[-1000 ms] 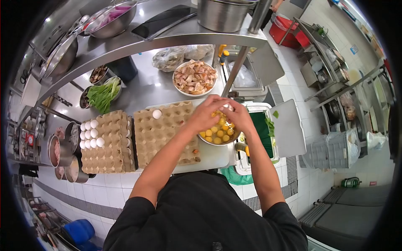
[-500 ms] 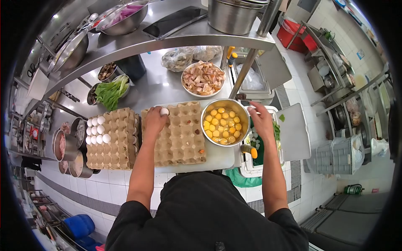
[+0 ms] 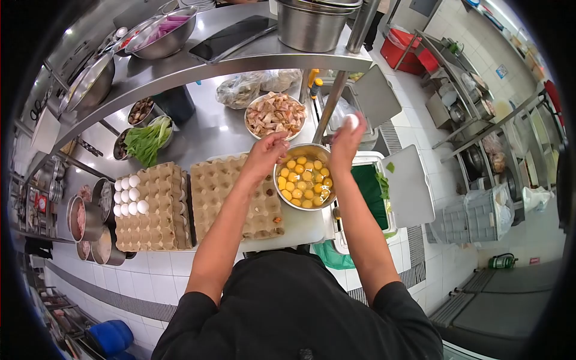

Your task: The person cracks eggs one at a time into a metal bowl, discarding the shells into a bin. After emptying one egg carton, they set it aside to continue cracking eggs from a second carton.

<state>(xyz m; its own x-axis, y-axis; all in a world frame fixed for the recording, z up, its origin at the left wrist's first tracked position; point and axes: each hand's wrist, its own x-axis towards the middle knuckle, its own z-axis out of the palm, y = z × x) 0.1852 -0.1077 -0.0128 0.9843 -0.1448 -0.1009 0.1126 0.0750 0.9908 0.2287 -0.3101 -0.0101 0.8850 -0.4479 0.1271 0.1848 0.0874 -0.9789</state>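
Observation:
My right hand, slightly blurred, is raised at the upper right of the metal bowl and holds a white egg. At the bowl's upper left rim is my left hand, its fingers bent; nothing clear shows between them. Many yolks in clear egg white fill the metal bowl. To its left lies an egg carton with empty cups. A taller stack of cartons further left carries several white eggs in its left part.
Chopped meat fills a bowl behind the egg bowl. Leafy greens stand at the back left. A steel shelf with its post rises over the table. Right of the bowl is an open bin with a green liner.
My left hand has moved right from the carton to the bowl. An egg now shows in my right hand, which has risen leftward. The view has shifted slightly, and the yellow handle by the bowl is mostly hidden.

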